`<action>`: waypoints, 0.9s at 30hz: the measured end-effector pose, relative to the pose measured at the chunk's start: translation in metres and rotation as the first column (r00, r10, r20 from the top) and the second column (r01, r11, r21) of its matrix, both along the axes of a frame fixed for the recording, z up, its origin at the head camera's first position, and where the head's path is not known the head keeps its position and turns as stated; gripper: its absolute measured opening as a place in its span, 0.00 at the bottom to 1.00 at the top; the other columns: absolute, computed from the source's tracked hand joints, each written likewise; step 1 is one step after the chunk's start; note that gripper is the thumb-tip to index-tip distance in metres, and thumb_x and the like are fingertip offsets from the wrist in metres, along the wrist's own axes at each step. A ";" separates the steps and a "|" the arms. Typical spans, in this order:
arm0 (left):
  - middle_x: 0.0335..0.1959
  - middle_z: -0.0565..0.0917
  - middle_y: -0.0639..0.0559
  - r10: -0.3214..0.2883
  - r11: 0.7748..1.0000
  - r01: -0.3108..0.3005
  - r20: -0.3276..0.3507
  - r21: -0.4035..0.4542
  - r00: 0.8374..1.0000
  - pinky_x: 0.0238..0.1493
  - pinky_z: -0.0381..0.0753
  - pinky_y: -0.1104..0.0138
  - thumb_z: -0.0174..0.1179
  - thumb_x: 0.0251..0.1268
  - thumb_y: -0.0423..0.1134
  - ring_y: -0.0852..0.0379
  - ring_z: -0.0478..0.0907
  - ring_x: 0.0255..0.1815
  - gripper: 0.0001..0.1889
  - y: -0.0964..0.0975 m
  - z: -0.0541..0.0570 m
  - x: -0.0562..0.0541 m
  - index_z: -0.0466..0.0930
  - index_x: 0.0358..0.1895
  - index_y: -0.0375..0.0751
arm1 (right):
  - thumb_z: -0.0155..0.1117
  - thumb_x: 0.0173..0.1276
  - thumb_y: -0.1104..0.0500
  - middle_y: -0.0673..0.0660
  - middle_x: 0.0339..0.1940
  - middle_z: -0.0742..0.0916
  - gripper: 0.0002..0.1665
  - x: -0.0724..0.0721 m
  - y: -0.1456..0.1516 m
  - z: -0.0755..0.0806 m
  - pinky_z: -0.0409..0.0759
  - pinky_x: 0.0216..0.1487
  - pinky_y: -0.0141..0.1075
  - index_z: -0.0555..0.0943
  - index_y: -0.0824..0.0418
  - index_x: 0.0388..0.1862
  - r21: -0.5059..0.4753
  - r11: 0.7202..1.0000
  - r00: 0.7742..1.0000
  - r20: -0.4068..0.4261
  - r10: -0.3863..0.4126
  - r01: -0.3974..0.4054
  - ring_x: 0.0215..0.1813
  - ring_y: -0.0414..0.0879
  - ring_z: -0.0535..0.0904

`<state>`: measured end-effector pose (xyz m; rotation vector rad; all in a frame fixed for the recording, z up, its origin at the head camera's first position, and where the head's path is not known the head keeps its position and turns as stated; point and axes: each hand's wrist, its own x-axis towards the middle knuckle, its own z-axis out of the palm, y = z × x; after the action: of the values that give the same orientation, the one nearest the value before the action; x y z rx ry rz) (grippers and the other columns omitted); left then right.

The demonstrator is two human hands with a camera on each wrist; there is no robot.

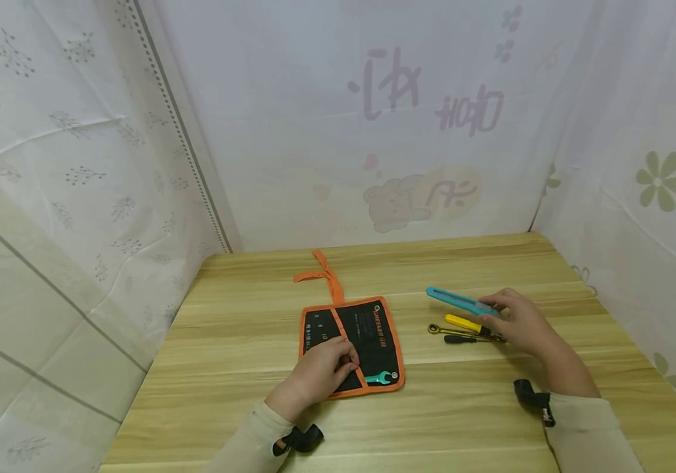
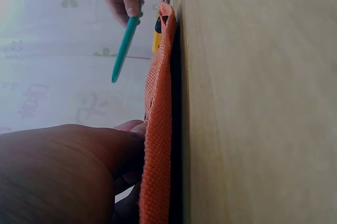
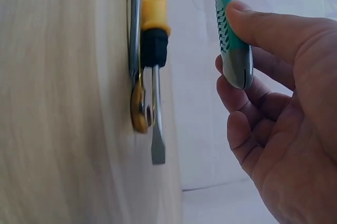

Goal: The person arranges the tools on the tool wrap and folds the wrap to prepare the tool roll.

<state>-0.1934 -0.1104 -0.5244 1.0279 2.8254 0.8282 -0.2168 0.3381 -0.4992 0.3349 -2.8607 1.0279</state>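
Turquoise plastic utility knife with a grey end (image 1: pixel 456 299), raised above the wood-grain counter (image 1: pixel 231 328), clamped near that end between the fingers of the right hand (image 1: pixel 523 326). Nearby lies a yellow-handled flat screwdriver (image 1: pixel 463 322). Fingers of the left hand (image 1: pixel 318 372) curl together at the orange-trimmed black fabric tool pouch (image 1: pixel 367 328), apparently pinching its pocket edge; contact is partly hidden. Likely faults: the one-ended grip may let the knife swing; a slack pocket mouth could snag its tip; tugging the fabric might dislodge the turquoise open-ended wrench (image 1: pixel 381 378).
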 end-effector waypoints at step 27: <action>0.37 0.76 0.66 -0.002 1.000 0.002 -0.010 0.000 1.000 0.36 0.78 0.72 0.67 0.75 0.40 0.71 0.73 0.33 0.03 0.001 -0.001 0.003 0.83 0.41 0.55 | 0.76 0.69 0.64 0.50 0.47 0.84 0.20 0.006 -0.047 0.004 0.75 0.36 0.34 0.87 0.61 0.59 -0.010 0.986 0.977 -0.140 0.163 -0.166 0.46 0.45 0.79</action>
<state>-0.1907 -0.1092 -0.5255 1.0369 2.8319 0.8259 -0.2107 0.2912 -0.4953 0.6256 -2.7324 1.0161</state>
